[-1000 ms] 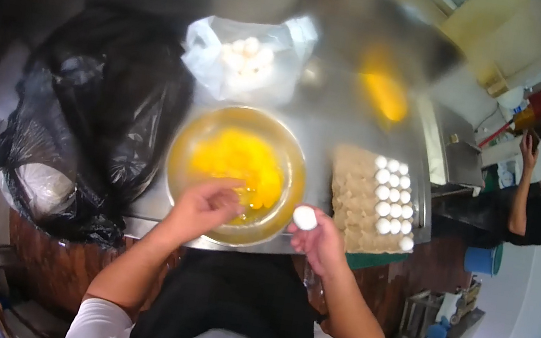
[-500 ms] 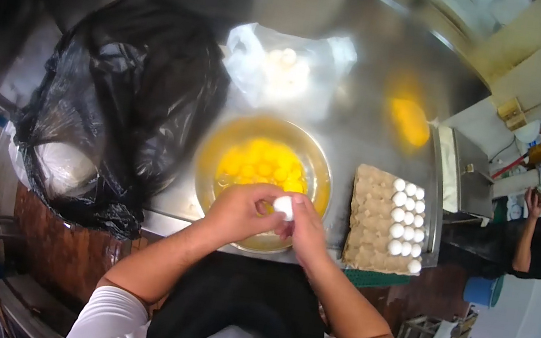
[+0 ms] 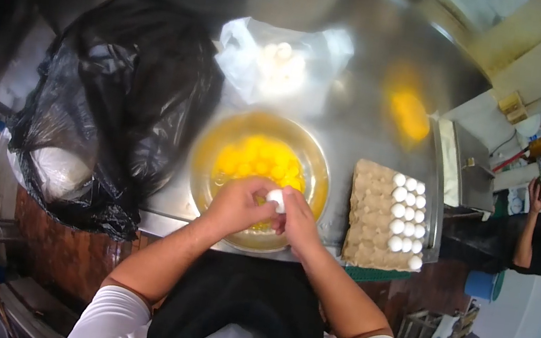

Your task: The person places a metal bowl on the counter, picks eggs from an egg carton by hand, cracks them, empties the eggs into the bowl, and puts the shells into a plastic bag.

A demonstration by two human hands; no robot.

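Observation:
Over the near part of a metal bowl (image 3: 320, 176), both of my hands are closed around one white egg (image 3: 275, 200). My left hand (image 3: 239, 203) grips it from the left and my right hand (image 3: 299, 221) from the right, with the fingertips meeting at the shell. Whether the shell is cracked is too small to tell. Many yellow yolks (image 3: 262, 156) lie in the bowl, partly hidden by my hands. To the right of the bowl is a cardboard egg tray (image 3: 367, 215), its right side holding several white eggs (image 3: 411, 213).
A large black plastic bag (image 3: 134, 100) covers the left of the steel table (image 3: 370, 65). Behind the bowl lies a white plastic bag (image 3: 236, 45) with eggshells or eggs (image 3: 282, 66). A blurred yellow patch (image 3: 408, 113) shows at back right. A person (image 3: 533, 236) stands far right.
Both hands have shifted slightly left with the egg, which is turned a little between the fingers. The whole view has also shifted slightly.

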